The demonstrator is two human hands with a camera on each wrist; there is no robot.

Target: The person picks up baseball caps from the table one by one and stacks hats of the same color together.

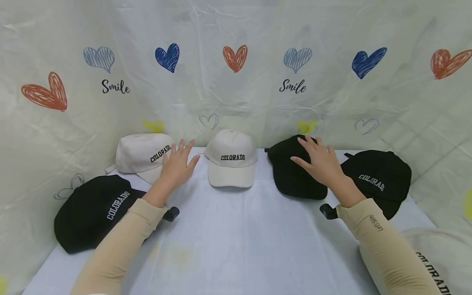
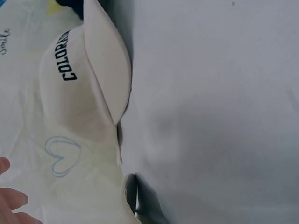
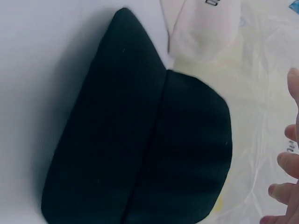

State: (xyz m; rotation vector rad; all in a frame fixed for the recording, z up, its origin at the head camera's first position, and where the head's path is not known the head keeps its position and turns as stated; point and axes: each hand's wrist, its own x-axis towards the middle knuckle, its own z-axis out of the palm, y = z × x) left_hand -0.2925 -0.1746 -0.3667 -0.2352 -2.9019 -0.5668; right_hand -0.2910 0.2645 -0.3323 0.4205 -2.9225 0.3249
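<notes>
Head view: right hand point(image 1: 321, 163) over black cap point(image 1: 295, 174), brim toward camera.

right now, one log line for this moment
left hand: open, beside white cap | right hand: open, over black cap

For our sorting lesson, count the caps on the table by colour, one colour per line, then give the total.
White caps: 3, at back left, back centre and the near right corner.
Black caps: 3, at front left, under the right hand and at far right.
Total: 6 caps.
</notes>
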